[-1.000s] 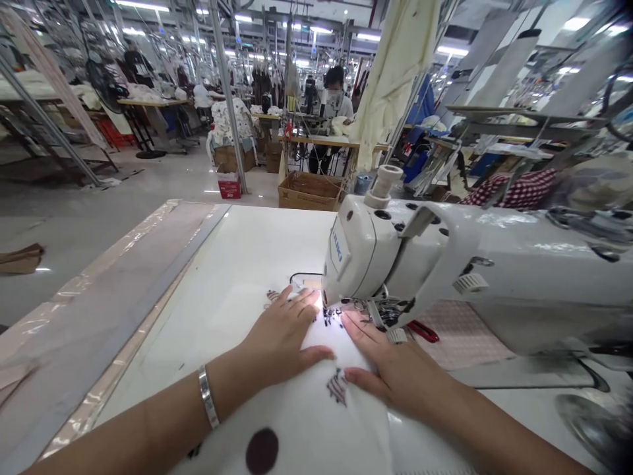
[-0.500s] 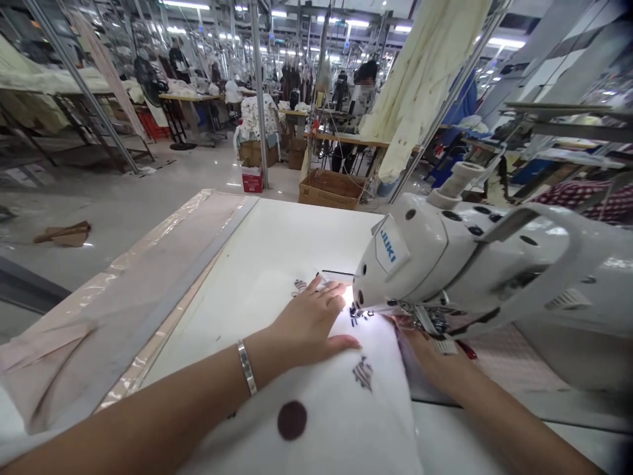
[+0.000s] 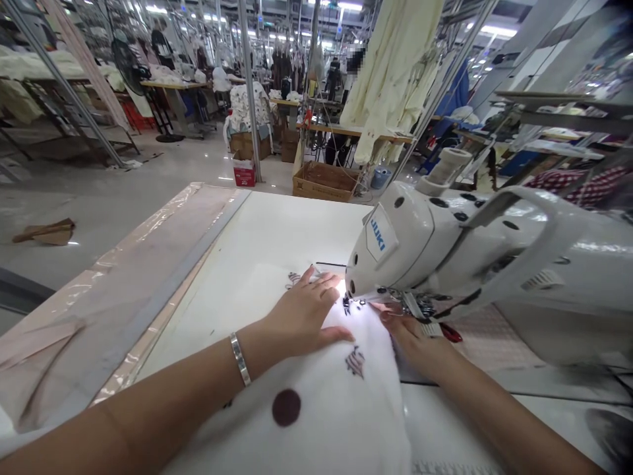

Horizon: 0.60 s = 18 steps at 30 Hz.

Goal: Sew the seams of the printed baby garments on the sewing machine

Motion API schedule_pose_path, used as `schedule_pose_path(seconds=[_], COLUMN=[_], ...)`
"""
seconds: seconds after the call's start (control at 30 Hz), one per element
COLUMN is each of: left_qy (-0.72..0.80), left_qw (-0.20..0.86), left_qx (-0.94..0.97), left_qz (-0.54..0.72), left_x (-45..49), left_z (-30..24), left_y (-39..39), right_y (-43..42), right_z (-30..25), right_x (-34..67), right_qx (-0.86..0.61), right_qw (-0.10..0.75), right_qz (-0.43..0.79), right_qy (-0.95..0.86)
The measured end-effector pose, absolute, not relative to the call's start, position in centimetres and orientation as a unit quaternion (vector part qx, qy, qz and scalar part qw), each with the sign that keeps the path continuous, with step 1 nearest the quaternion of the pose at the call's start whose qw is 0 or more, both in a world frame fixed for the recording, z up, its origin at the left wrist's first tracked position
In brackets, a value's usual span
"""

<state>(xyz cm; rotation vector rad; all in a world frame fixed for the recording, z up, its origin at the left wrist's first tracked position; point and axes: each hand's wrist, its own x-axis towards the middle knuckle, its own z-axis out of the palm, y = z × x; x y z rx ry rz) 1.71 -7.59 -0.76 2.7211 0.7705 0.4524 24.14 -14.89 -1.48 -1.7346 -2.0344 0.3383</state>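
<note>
A white fabric (image 3: 321,402) printed with a dark dot and small striped motifs lies on the white table (image 3: 277,231) under the head of a white sewing machine (image 3: 445,244). My left hand (image 3: 301,313) lies flat on the fabric, fingers stretched toward the lit needle area. A silver bracelet is on that wrist. My right hand (image 3: 413,336) rests at the fabric's right edge just in front of the presser foot, its fingers partly hidden under the machine head.
A grey strip and taped beige edge (image 3: 148,264) run along the table's left side. Beyond it are a shiny floor, a cardboard box (image 3: 324,181), a red box (image 3: 244,175), metal poles, hanging cream garments (image 3: 395,72) and other work tables with people far off.
My right hand has slid forward from flat on the fabric to under the machine head. The view has shifted left and closer. The left hand stays flat on the fabric.
</note>
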Motion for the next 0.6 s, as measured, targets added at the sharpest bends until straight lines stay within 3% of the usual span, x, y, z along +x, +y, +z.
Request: schedule_pose_path(seconds=[0.13, 0.27, 0.5, 0.6], left_qy=[0.281, 0.287, 0.254, 0.255], left_qw=[0.114, 0.083, 0.067, 0.085], left_qx=[0.940, 0.944, 0.958, 0.959], left_qz=[0.156, 0.140, 0.113, 0.087], left_x=[1.6, -0.3, -3.3, -3.9], left_z=[-0.6, -1.0, -0.8, -0.6], left_y=[-8.9, -12.2, -16.9, -15.4], right_y=[-15.8, -18.8, -23.7, -26.0], right_z=[-1.0, -0.8, -1.5, -0.7], right_x=[23.5, 21.9, 22.1, 25.2], right_qx=[-0.631, -0.541, -0.473, -0.506], right_qw=[0.149, 0.081, 0.050, 0.091], right_qz=[0.084, 0.019, -0.009, 0.003], right_qy=[-0.757, -0.837, -0.880, -0.858])
